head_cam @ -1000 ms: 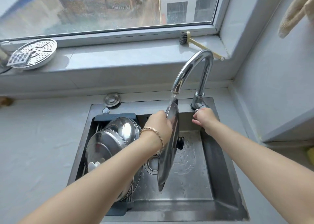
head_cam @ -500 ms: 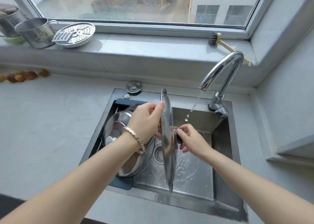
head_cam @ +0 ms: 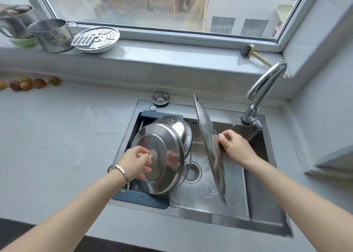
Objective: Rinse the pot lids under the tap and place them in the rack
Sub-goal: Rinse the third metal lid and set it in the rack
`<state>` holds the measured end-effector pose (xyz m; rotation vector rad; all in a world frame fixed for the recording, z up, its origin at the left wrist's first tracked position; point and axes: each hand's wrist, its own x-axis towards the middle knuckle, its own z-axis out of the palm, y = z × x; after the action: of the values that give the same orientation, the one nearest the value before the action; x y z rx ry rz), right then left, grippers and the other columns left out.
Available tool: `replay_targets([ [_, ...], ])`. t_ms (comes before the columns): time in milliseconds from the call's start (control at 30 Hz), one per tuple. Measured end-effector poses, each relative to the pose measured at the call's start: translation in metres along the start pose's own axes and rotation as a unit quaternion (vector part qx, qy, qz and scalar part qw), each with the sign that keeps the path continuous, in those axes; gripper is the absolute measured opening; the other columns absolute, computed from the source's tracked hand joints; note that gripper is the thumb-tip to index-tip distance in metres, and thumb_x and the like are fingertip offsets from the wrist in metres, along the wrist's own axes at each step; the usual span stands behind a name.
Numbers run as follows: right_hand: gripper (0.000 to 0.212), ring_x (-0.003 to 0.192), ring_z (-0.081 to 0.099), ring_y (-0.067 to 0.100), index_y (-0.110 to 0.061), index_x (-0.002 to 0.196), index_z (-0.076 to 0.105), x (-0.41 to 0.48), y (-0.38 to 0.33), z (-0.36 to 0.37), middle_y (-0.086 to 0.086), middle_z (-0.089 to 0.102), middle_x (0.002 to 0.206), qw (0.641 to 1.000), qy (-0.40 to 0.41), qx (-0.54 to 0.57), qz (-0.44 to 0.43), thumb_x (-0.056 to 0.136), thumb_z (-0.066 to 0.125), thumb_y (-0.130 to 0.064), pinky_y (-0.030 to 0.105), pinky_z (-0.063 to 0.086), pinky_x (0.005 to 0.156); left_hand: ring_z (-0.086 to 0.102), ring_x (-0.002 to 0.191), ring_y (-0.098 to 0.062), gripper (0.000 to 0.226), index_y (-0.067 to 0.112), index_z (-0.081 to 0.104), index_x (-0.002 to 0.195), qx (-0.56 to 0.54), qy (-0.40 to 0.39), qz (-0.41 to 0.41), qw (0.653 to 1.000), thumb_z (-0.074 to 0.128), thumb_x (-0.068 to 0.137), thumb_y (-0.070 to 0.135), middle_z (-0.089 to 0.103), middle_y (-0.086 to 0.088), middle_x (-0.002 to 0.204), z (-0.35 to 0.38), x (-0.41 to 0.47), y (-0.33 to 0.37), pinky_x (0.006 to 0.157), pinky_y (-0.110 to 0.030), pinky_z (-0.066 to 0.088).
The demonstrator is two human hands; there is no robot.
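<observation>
Left of the tap (head_cam: 267, 83), over the wet floor of the sink (head_cam: 229, 209), the right hand (head_cam: 236, 148) is holding a held lid (head_cam: 209, 137) on edge. The lid is standing nearly upright, with its top tipping away from the tap. The fingers are curling tightly against the middle of its tap-side face; the knob there is mostly hidden, so a grip on the knob is likely rather than certain.

Farther left of the tap, the rack (head_cam: 145, 199) is filling the sink's other side and carrying at least two lids. The front lid (head_cam: 168, 167) is leaning against the rear lid (head_cam: 176, 124). The left hand (head_cam: 136, 163) is pinching the front lid's pale knob between thumb and fingertips.

Judging by this, the job is running well along: two lids are sitting racked, and the held one is looking rinsed and is waiting for a slot. The left hand seems to be shifting the front lid to make room. No unwashed lids are showing.

All three lids are showing as thin, shallow domes of polished steel, mirror-bright. The front lid is wearing a raised centre disc. The rack is showing a dark blue, matte frame. Brushed metal, beaded with water, is lining the sink, and the tap is arching as a smooth chrome gooseneck.
</observation>
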<state>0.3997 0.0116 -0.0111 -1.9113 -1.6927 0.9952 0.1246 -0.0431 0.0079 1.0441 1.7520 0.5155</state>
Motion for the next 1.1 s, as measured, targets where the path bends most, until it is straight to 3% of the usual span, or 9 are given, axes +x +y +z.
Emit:
replay_targets([
  [133,0.029,0.084,0.057,0.026,-0.015,0.097,0.058,-0.011,-0.008,0.018,0.002,0.062,0.080,0.998,0.051,0.009,0.036,0.093,0.046,-0.041,0.035,0.043,0.079,0.063,0.069,-0.020,0.015,0.014,0.053,0.098,0.025,-0.019,-0.004,0.999,0.039,0.093,0.009,0.061,-0.008,0.086,-0.025,0.012,-0.027,0.058,-0.033,0.053],
  [333,0.028,0.086,0.057,0.025,-0.017,0.102,0.059,-0.024,-0.030,0.041,0.003,0.063,0.090,0.994,0.048,-0.043,0.088,0.091,0.049,-0.041,0.032,0.042,0.079,0.061,0.075,-0.020,0.015,0.012,0.052,0.103,0.058,-0.043,-0.010,0.997,0.040,0.093,0.010,0.059,-0.008,0.088,-0.062,0.031,-0.054,0.061,-0.031,0.053],
  [467,0.030,0.095,0.058,0.027,-0.023,0.104,0.060,-0.023,-0.087,0.046,0.001,0.063,0.093,0.989,0.109,-0.074,0.066,0.086,0.053,-0.046,0.030,0.040,0.075,0.062,0.074,-0.021,0.016,0.013,0.052,0.102,0.062,-0.039,-0.005,0.997,0.040,0.092,0.010,0.061,-0.012,0.094,-0.081,0.045,-0.062,0.064,-0.032,0.053],
  [567,0.033,0.099,0.057,0.028,-0.027,0.101,0.058,-0.007,-0.150,0.044,0.005,0.063,0.096,0.978,0.132,-0.161,0.016,0.080,0.056,-0.053,0.031,0.037,0.070,0.065,0.080,-0.023,0.013,0.015,0.052,0.101,0.070,-0.035,0.002,0.997,0.041,0.092,0.013,0.064,-0.013,0.096,-0.093,0.053,-0.063,0.073,-0.037,0.054],
  [800,0.031,0.102,0.060,0.027,-0.021,0.099,0.060,0.054,-0.211,0.107,0.006,0.066,0.105,0.904,0.020,-0.425,-0.049,0.078,0.057,-0.044,0.026,0.035,0.069,0.066,0.080,-0.021,0.016,0.017,0.052,0.103,0.042,-0.036,-0.001,0.998,0.041,0.091,0.015,0.062,-0.003,0.087,-0.108,0.069,-0.069,0.078,-0.038,0.054],
  [1100,0.021,0.097,0.061,0.022,-0.017,0.100,0.061,0.092,-0.199,0.187,0.003,0.064,0.107,0.853,-0.066,-0.517,-0.030,0.081,0.054,-0.025,0.020,0.028,0.051,0.066,0.090,-0.027,0.018,0.020,0.052,0.102,0.017,-0.031,-0.020,0.999,0.039,0.090,0.014,0.064,-0.001,0.084,-0.123,0.080,-0.083,0.080,-0.040,0.054],
])
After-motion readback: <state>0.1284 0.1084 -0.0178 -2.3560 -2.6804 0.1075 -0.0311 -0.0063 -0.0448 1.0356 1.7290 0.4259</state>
